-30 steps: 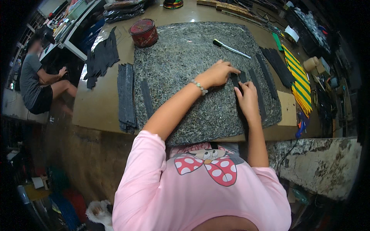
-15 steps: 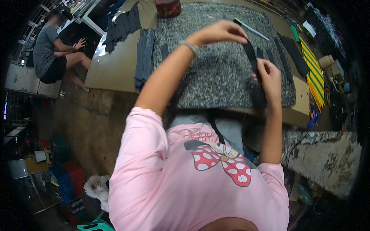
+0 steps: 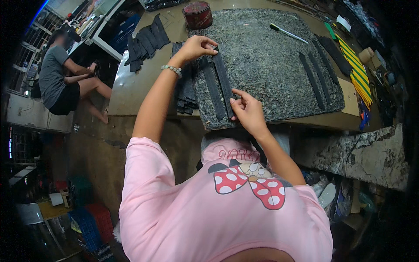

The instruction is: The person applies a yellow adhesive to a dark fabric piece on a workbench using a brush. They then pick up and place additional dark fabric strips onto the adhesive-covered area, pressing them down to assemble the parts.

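My left hand (image 3: 195, 48) pinches the far end of a black strip (image 3: 223, 78), perhaps fabric or leather. The near end is held between the thumb and fingers of my right hand (image 3: 248, 113). The strip is stretched straight over the left part of a speckled grey-green pad (image 3: 266, 61). Just left of it, a second black strip (image 3: 211, 87) lies on the pad. More black strips (image 3: 310, 81) lie side by side at the pad's right. Beyond the pad's left edge is a stack of dark strips (image 3: 185, 91), partly hidden by my left wrist.
A red round tin (image 3: 197, 15) stands at the pad's far left corner, and a white pen (image 3: 288, 33) lies toward its far right. Dark pieces (image 3: 147, 41) fan out on the table at left. Yellow-green striped material (image 3: 352, 70) lies at right. Another person (image 3: 65, 78) sits at far left.
Both hands have moved left with the strip, from the pad's right side to beside the strip at its left. My view has shifted slightly. The seated person's hands have come lower.
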Action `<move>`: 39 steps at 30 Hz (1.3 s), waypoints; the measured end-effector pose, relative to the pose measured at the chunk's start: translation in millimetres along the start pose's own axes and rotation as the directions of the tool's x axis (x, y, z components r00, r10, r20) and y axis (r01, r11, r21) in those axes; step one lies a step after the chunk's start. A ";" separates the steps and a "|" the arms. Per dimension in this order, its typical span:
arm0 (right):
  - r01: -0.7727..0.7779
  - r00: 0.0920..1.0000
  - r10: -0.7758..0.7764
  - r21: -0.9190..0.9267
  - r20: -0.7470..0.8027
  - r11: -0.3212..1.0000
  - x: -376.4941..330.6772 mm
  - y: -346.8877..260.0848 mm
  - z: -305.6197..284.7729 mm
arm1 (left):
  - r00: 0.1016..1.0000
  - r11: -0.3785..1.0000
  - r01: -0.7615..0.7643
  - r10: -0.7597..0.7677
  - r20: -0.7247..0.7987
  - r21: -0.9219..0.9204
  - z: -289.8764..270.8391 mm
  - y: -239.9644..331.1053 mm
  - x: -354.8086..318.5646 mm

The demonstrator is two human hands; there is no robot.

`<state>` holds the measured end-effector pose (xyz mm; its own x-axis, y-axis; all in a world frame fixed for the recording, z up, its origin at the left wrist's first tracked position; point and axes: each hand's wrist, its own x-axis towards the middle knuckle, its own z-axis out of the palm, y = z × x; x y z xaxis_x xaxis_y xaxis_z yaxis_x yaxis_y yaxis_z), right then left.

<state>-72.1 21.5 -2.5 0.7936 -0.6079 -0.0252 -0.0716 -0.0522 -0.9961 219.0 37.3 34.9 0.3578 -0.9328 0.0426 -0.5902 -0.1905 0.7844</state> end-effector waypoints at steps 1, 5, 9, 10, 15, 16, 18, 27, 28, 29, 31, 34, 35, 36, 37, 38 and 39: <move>-0.012 1.000 0.012 -0.017 0.013 1.000 2.5 -0.4 0.6 | 1.000 0.999 0.012 -0.012 -0.009 0.035 2.8 -5.5 0.5; -0.100 0.991 0.105 -0.056 0.078 0.993 8.7 -4.5 2.3 | 0.998 0.992 -0.006 0.014 -0.060 0.124 9.7 -13.9 -4.9; -0.092 0.989 0.106 -0.131 0.105 0.987 9.4 -6.3 2.2 | 0.994 0.984 -0.056 0.070 -0.078 0.172 9.9 -15.9 -8.3; -0.074 0.990 0.091 -0.153 0.106 0.985 8.5 -6.3 2.0 | 0.993 0.979 -0.064 0.082 -0.084 0.193 9.9 -16.3 -9.4; 0.005 0.992 0.028 -0.274 0.119 0.962 7.9 -7.5 0.5 | 0.965 0.955 -0.086 0.150 -0.216 0.283 12.3 -4.3 -23.5; -0.006 0.992 0.042 -0.283 0.121 0.959 8.6 -8.1 0.4 | 0.948 0.941 -0.081 0.175 -0.267 0.329 15.2 0.2 -31.9; -0.045 0.989 0.078 -0.248 0.123 0.968 9.3 -9.9 0.4 | 0.893 0.899 -0.016 0.210 -0.399 0.438 20.6 9.7 -53.3; -0.071 0.991 0.096 -0.232 0.097 0.970 8.1 -13.3 2.7 | 0.920 0.724 0.208 0.083 -0.383 0.658 53.1 15.7 -101.5; -0.083 0.990 0.107 -0.224 0.096 0.971 8.1 -12.4 2.9 | 0.926 0.714 0.208 0.076 -0.369 0.669 53.1 15.7 -101.2; -0.076 0.990 0.101 -0.236 0.098 0.969 8.1 -11.4 3.5 | 0.929 0.717 0.203 0.075 -0.363 0.667 52.4 16.0 -101.0; -0.037 0.993 0.064 -0.262 0.096 0.964 8.2 -8.9 4.3 | 0.932 0.720 0.188 0.085 -0.353 0.668 50.9 17.2 -99.6; 0.038 0.997 -0.011 -0.355 0.077 0.934 7.6 -5.4 5.9 | 0.948 0.742 0.155 0.073 -0.309 0.652 49.0 18.0 -96.9; 0.072 0.996 -0.047 -0.365 0.077 0.928 6.8 -4.5 6.7 | 0.948 0.743 0.165 0.062 -0.312 0.649 48.9 17.8 -96.0; 0.102 0.994 -0.080 -0.383 0.072 0.918 6.0 -3.9 7.6 | 0.950 0.750 0.164 0.054 -0.307 0.641 49.0 17.5 -95.1; 0.130 0.991 -0.112 -0.402 0.068 0.907 5.3 -3.6 8.4 | 0.951 0.755 0.167 0.047 -0.306 0.635 49.4 17.2 -94.3; 0.146 0.989 -0.131 -0.423 0.065 0.894 4.7 -3.6 9.0 | 0.956 0.764 0.163 0.035 -0.293 0.625 50.6 17.1 -93.7; 0.161 0.987 -0.149 -0.443 0.063 0.882 4.0 -4.0 9.4 | 0.959 0.770 0.163 0.024 -0.283 0.617 52.2 17.2 -93.7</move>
<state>-62.9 26.7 0.5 0.8317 -0.5425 0.1180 -0.2032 -0.4953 -0.8447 137.5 105.5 12.1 0.5337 -0.8125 0.2346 -0.8426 -0.4871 0.2297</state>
